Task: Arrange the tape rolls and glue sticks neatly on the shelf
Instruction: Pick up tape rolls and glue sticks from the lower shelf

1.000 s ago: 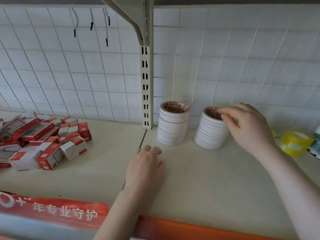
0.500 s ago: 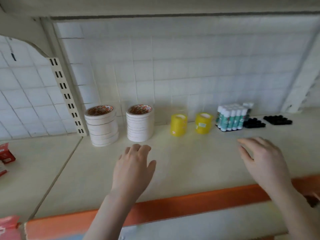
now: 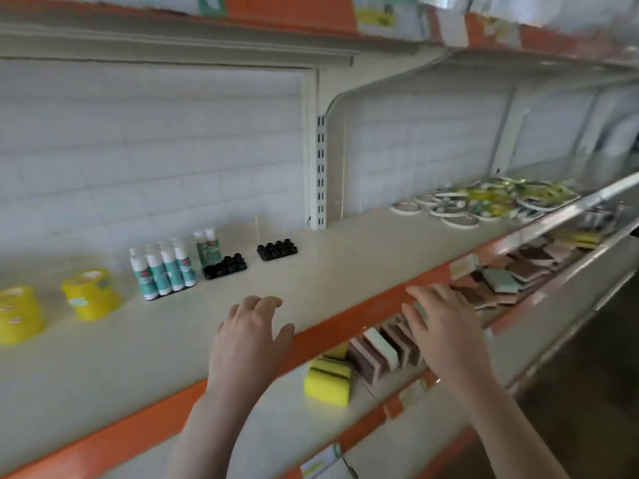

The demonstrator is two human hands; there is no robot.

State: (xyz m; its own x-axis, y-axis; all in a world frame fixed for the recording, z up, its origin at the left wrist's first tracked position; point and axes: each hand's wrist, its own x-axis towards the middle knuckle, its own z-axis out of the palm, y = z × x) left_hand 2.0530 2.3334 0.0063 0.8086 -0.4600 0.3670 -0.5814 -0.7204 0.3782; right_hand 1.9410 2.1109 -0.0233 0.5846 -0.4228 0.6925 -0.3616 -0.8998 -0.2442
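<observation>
White tiles (image 3: 155,160) back a cream shelf (image 3: 345,271) with an orange front edge (image 3: 373,305), held by slotted uprights (image 3: 321,174). At the far left of the shelf stand 2 stacks of yellow tape rolls (image 3: 90,294), the left one cut by the picture's edge. Just right of them a block of white-capped glue sticks (image 3: 162,271) stands upright in rows, with 2 small green bottles (image 3: 207,247) just behind. Beside the glue sticks sit 2 black trays (image 3: 224,266) of small round pieces, slightly apart from each other. Further right, past the upright, a loose heap of flat tape rolls (image 3: 460,209) lies spread on the same shelf, white rings mixed with yellow and green ones; that part is blurred.

The left hand (image 3: 252,337) hovers palm down over the front of the shelf, fingers spread and relaxed, holding nothing; I cannot tell whether it touches the surface. The right hand (image 3: 446,330) is out in front of the orange edge, palm down with fingers straight and apart, also holding nothing. Both hands are well apart from the tape and the glue sticks.

On the lower shelf (image 3: 283,426) lie yellow sponges (image 3: 326,382) and rows of brown, pink and pale green pads (image 3: 380,354), partly behind the right hand. More goods hang blurred above the top shelf.
</observation>
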